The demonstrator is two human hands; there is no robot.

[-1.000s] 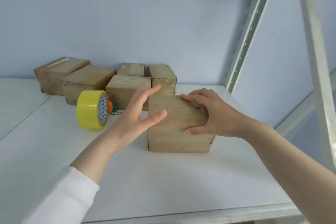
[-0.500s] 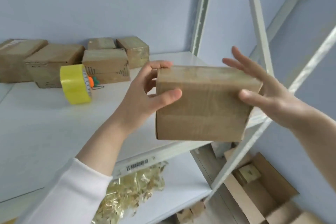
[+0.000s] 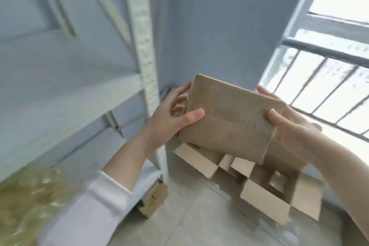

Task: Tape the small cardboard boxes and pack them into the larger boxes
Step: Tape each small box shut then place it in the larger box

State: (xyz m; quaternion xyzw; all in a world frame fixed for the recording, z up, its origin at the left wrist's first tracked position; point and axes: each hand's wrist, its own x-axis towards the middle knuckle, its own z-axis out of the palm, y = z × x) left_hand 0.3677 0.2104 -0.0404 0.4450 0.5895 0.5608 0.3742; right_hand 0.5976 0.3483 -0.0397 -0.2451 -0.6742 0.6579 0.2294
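The small cardboard box (image 3: 229, 120) is held in the air, tilted, above the open larger boxes (image 3: 305, 195) standing on the floor (image 3: 189, 215) beside the rack upright (image 3: 143, 46). The left hand (image 3: 169, 114) grasps its left end, thumb on the near face. The right hand (image 3: 289, 126) grasps the right end likewise. Blur hides any tape seam. Recommended: level the box, align it over one opening, lower it squarely past the raised flaps (image 3: 263, 203), and let go only once seated.

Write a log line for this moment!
phase: pack | left hand: grips small box | right hand: grips it too | larger box: open on floor below
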